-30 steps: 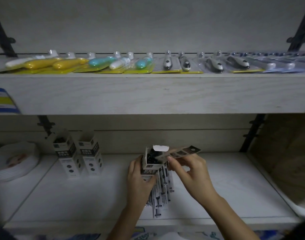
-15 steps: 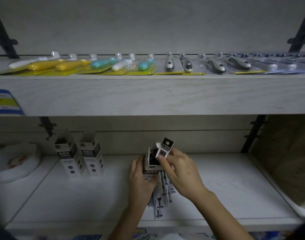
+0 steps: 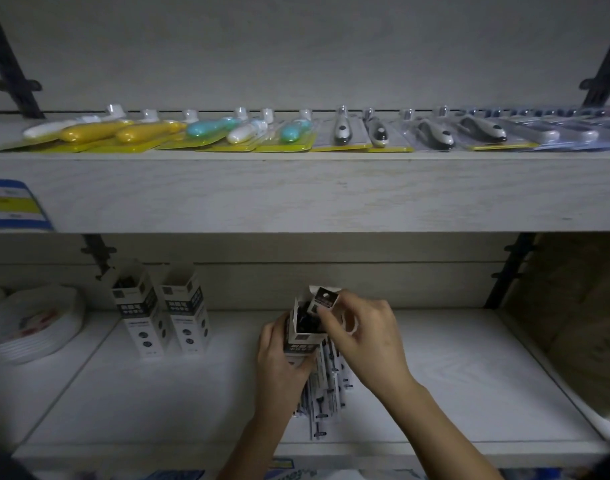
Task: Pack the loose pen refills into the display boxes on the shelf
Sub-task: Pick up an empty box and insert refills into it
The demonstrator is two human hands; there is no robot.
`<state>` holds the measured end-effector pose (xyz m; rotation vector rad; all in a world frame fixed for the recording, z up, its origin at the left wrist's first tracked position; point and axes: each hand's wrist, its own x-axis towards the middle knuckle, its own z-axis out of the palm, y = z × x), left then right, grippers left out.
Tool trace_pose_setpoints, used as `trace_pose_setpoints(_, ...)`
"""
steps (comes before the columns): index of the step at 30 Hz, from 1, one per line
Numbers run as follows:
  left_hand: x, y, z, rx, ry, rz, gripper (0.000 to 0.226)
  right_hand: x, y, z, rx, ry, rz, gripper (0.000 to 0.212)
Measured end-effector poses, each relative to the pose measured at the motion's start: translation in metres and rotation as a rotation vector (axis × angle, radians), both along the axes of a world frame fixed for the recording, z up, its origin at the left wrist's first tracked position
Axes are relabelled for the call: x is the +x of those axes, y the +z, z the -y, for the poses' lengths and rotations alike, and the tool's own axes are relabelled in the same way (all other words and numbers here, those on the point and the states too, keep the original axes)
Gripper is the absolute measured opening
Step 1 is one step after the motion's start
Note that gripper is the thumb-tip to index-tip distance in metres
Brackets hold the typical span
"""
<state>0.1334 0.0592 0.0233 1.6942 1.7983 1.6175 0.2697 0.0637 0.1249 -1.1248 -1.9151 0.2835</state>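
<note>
Now the right hand (image 3: 365, 337), pinching a refill pack (image 3: 324, 299), has sunk it deeper into the display box (image 3: 301, 341) gripped by the left hand (image 3: 282, 362). Box lettering is unreadable.

This is a shop: the upper shelf (image 3: 296, 192), pale wood hung on black wall brackets (image 3: 514, 271), carries a row of blister packs (image 3: 227, 135) laid side by side, yellow, teal, white and grey. A blue and yellow price label (image 3: 9, 206) sticks to its front edge. On the lower shelf (image 3: 469, 375), identical printed display boxes (image 3: 140, 313) stand upright near a stack of white plates (image 3: 33, 323).
</note>
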Motion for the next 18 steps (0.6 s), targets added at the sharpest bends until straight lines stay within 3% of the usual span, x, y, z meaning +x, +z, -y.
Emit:
trace_pose_setpoints(8, 0.0008, 0.0001, -0.0008, 0.012, 0.013, -0.013, 0.055, -0.0018, -0.0027, -0.0055, -0.033, 0.012, 0.167, 0.026)
trace_pose_setpoints(13, 0.0000, -0.0007, 0.0011, 0.003, 0.020, -0.023, 0.056, -0.0035, 0.0015, -0.0031, -0.017, -0.011, 0.014, 0.014)
trace_pose_setpoints(18, 0.0008, 0.0013, 0.0020, 0.006, 0.022, -0.014, 0.057, -0.0049, 0.0022, -0.0032, -0.046, 0.005, 0.148, 0.014)
